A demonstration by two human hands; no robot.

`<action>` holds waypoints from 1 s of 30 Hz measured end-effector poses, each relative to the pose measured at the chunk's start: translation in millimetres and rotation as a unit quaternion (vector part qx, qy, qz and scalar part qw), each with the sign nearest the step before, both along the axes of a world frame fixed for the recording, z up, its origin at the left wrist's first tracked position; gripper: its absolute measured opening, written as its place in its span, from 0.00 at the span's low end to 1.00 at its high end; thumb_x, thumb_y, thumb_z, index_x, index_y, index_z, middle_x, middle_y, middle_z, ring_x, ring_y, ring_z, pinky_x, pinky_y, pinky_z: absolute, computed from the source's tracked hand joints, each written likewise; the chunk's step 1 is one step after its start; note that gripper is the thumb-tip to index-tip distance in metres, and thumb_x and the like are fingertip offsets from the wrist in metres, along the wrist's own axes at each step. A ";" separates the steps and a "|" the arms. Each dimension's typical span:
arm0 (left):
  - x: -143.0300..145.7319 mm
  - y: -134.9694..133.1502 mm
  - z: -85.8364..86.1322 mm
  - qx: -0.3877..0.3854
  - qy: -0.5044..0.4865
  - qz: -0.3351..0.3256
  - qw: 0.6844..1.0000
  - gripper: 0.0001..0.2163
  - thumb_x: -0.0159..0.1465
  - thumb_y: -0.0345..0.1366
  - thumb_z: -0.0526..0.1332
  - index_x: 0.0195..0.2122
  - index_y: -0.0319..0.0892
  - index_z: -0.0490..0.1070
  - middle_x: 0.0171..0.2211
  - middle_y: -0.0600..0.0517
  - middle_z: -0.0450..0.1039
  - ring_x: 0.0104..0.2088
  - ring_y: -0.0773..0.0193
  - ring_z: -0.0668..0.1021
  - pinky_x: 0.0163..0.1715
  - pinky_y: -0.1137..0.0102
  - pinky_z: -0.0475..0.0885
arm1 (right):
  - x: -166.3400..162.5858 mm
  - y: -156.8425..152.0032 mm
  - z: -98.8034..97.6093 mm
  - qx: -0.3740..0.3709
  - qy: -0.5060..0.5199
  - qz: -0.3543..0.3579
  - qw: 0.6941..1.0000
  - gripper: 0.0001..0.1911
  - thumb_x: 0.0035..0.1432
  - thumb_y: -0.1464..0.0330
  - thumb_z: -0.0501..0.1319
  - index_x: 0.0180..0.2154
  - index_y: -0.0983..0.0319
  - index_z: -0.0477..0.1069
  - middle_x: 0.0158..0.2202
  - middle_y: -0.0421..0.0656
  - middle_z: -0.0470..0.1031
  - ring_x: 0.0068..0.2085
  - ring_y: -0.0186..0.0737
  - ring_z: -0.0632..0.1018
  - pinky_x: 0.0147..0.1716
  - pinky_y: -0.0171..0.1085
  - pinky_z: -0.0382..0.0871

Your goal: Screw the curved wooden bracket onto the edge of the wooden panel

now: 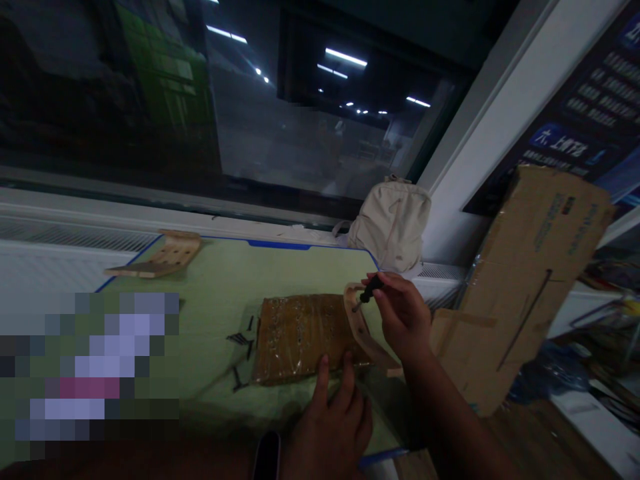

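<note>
My right hand (405, 313) pinches the black handle of a short screwdriver (371, 288). Its shaft points down at a curved wooden piece with holes (359, 327), which lies along the right end of a tape-wrapped brown cardboard block (300, 333). Fingers apart, my left hand (337, 413) rests its fingertips at the block's near edge and grips nothing. Several dark screws (241, 340) lie left of the block. Whether the screwdriver tip sits in a screw head is too small to tell.
A second bent wooden piece (167, 260) lies at the far left of the green-topped table (225, 280). Behind the table are a beige backpack (393, 220) and a window. A large cardboard sheet (545, 267) leans at the right. Pixelation hides the lower left.
</note>
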State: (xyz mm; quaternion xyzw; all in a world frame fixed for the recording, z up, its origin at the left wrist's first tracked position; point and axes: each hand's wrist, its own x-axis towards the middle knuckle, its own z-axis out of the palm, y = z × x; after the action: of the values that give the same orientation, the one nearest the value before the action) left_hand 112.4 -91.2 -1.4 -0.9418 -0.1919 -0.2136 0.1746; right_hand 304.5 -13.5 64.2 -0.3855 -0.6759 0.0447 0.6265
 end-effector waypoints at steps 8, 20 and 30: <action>-0.8 0.1 5.4 0.006 0.001 0.005 1.000 0.31 0.62 0.66 0.61 0.52 0.46 0.80 0.51 0.44 0.79 0.63 0.30 0.63 0.60 0.33 0.44 | 8.4 1.4 6.3 0.041 -0.007 -0.069 0.997 0.12 0.61 0.70 0.68 0.47 0.54 0.76 0.41 0.43 0.75 0.42 0.41 0.79 0.40 0.41 0.79; -2.1 -0.1 4.6 0.003 0.007 0.005 1.000 0.30 0.64 0.64 0.59 0.52 0.45 0.79 0.51 0.43 0.78 0.63 0.30 0.63 0.60 0.32 0.43 | 13.2 5.8 1.6 0.024 0.030 -0.124 0.991 0.11 0.59 0.67 0.71 0.44 0.55 0.74 0.37 0.39 0.74 0.35 0.36 0.79 0.32 0.35 0.77; -0.6 1.5 4.3 0.003 -0.002 -0.002 1.000 0.31 0.62 0.66 0.61 0.52 0.44 0.79 0.51 0.44 0.79 0.64 0.30 0.62 0.61 0.33 0.42 | -2.8 0.9 3.6 -0.002 0.048 -0.032 0.998 0.11 0.65 0.68 0.66 0.49 0.55 0.73 0.43 0.44 0.81 0.41 0.40 0.85 0.41 0.43 0.84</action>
State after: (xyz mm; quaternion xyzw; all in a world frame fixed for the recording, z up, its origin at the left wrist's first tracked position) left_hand 111.8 -89.7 2.9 -0.9413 -0.1893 -0.2167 0.1766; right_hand 301.7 -12.6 67.9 -0.4059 -0.6320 0.0447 0.6586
